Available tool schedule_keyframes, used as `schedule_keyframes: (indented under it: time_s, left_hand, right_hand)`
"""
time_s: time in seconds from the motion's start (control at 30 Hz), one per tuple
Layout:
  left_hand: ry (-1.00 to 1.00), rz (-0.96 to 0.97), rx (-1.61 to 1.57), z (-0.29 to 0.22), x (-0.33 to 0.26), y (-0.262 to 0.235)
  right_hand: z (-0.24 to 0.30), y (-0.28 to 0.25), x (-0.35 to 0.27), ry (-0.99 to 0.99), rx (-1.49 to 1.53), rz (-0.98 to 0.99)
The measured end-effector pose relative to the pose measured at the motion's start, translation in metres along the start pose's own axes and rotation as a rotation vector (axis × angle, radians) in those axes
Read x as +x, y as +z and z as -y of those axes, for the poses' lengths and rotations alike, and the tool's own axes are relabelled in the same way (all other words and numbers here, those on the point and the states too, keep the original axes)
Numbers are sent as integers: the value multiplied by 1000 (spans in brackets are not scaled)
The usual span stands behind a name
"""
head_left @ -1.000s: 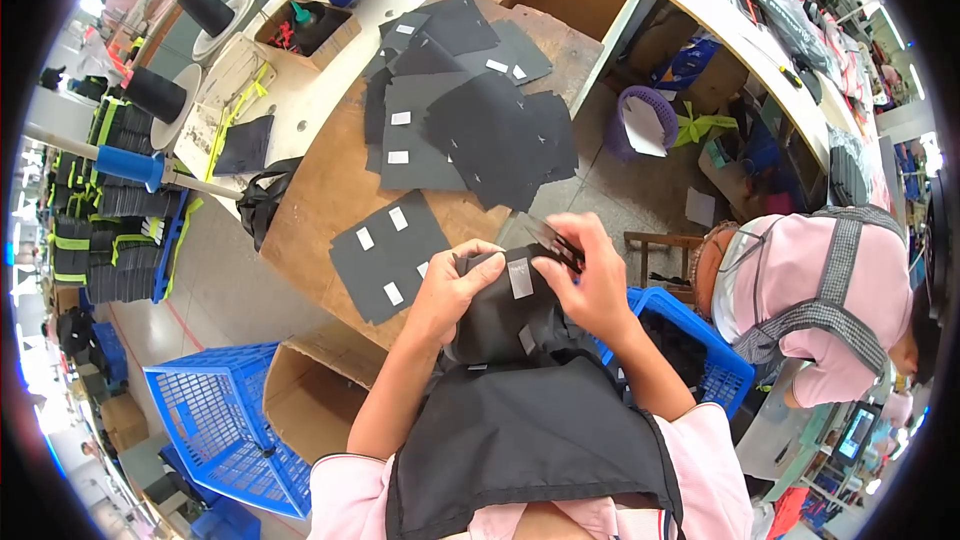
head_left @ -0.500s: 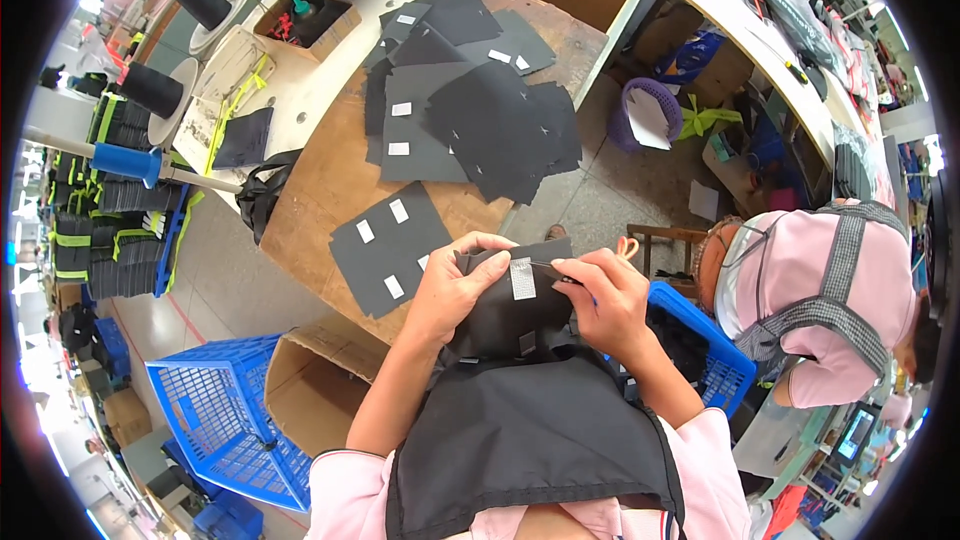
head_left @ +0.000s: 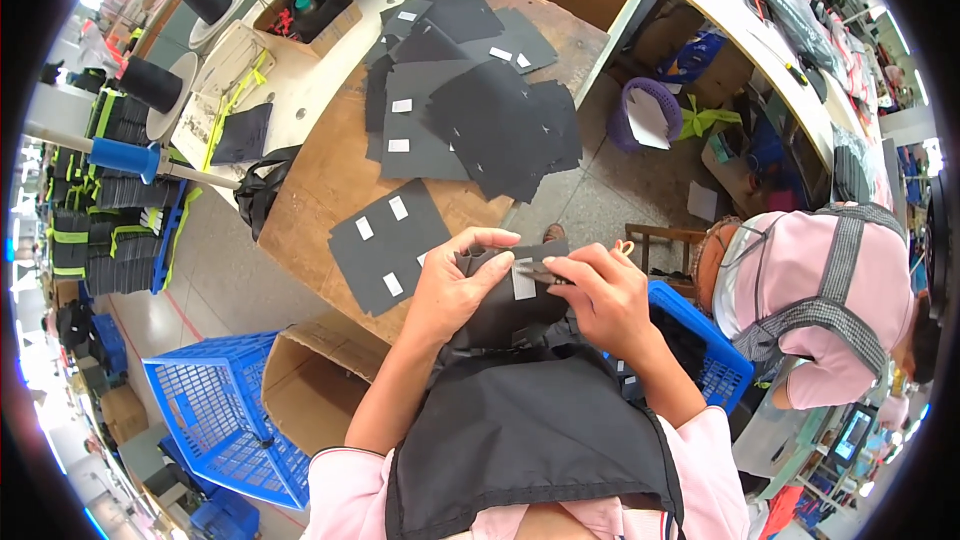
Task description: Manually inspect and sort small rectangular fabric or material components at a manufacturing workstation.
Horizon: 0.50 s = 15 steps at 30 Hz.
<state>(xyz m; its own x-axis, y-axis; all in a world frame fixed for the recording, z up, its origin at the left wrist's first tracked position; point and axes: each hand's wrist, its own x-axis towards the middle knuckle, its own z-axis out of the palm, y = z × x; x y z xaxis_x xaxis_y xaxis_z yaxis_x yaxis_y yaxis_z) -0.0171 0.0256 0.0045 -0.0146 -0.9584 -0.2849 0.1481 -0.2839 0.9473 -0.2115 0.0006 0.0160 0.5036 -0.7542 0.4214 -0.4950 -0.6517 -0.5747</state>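
My left hand point(head_left: 458, 285) grips a dark grey fabric piece point(head_left: 500, 305) held in front of my chest, thumb curled over its top edge. My right hand point(head_left: 603, 292) holds small thread scissors point(head_left: 552, 275) whose tips lie against a white label point(head_left: 523, 283) on that piece. The piece hangs just above the near edge of a wooden table point(head_left: 320, 175). A single dark cut piece with white stickers point(head_left: 388, 240) lies flat on the table left of my hands.
A spread pile of dark fabric pieces point(head_left: 470, 105) covers the table's far part. An open cardboard box point(head_left: 310, 380) and a blue plastic crate point(head_left: 215, 410) stand at lower left. Another blue crate point(head_left: 700, 340) is behind my right hand. A person in pink point(head_left: 820, 290) bends down at right.
My hands have drawn closer together on the fabric piece, and the scissors now sit against the white label. The person at right has leaned further forward.
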Motion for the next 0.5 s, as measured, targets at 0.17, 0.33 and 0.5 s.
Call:
schedule_keyframes:
  time_s: [0.17,0.33,0.5]
  left_hand:
    - [-39,-23,2,-4,0,1]
    - [-46,-18,20,0,3,-3]
    - [-58,-44,8,-1,4,-3]
  right_hand:
    - [0,5,1,29,-46,-27]
    - [-2,10,0,61,-74,-57]
    - [-2,16,-1,77,-33,-46]
